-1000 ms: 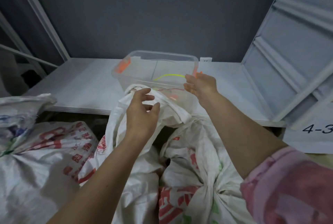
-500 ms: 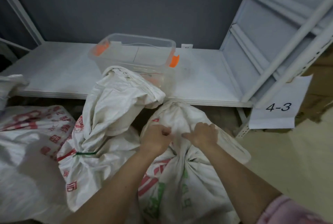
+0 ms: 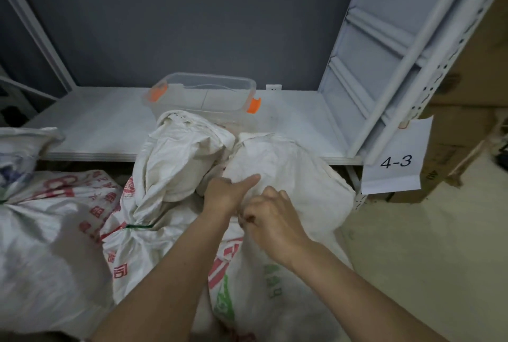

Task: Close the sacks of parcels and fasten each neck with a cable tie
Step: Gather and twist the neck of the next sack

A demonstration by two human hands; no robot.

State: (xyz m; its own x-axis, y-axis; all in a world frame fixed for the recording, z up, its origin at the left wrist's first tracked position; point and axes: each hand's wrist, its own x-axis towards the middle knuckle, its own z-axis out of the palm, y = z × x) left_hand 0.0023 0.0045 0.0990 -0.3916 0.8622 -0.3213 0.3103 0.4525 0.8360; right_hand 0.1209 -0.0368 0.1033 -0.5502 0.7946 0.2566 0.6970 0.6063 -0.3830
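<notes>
Nearest the camera, both forearms reach out over the front sack, the one with green and red print, which sits on the floor right in front of the person. The right hand is curled over the bunched neck of that sack, fingers tucked down into the gathered cloth, so it looks like it's pinching the neck. Whether a cable tie is in there too can't be told from here, since the hand covers the spot. The left hand touches the right one and wraps the same neck from the other side, thumb sticking out along the fabric.

This woven stuff looks soft and floppy but a bit slick, and the sack looks full and lumpy, probably too heavy to lift by the neck. Best bet is probably to grip low on the gathered throat, right above the bulge, and twist it tight so the folds don't spring open — the loose flap above gives nothing to hold.

Just beside it on the left stands a second sack, already cinched with a green tie. More sacks lie further left.

Behind them is a low white shelf with a clear plastic box with orange clips, then the grey wall — and a paper label reading 4-3 on the rack to the right.
</notes>
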